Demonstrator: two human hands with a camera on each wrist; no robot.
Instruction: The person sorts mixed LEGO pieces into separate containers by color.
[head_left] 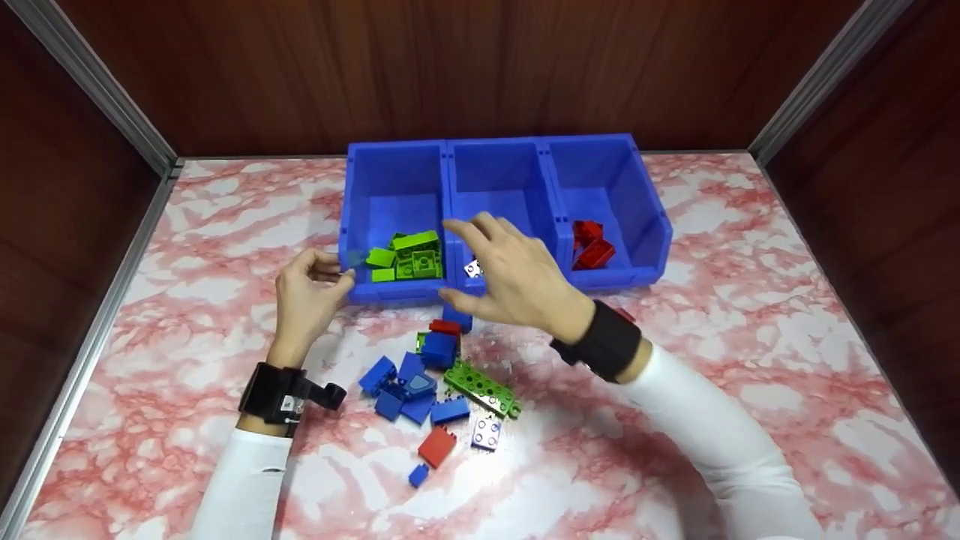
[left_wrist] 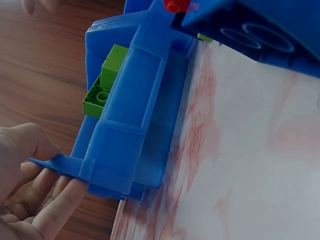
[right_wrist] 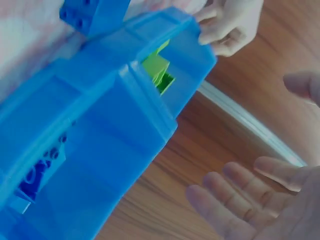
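Observation:
A row of three joined blue bins stands before me. My left hand [head_left: 307,296] pinches the side wall of the left blue bin [left_wrist: 117,160] at its front corner, thumb on one face and fingers on the other. Green bricks [head_left: 415,255] lie in that bin. Over the front of the middle bin [head_left: 491,176] hovers my right hand [head_left: 517,277], its fingers spread and nothing in them; the right wrist view shows the same hand [right_wrist: 250,200] with extended fingers. A white brick [head_left: 472,268] shows partly behind it. Red bricks [head_left: 592,246] sit in the right bin [head_left: 619,169].
In front of the bins lies a loose pile of blue bricks [head_left: 412,386]. Around it are a long green piece [head_left: 481,388], a white brick [head_left: 486,433], a red brick [head_left: 437,447] and a small blue brick [head_left: 418,475]. A wooden panel [head_left: 480,67] rises behind the bins.

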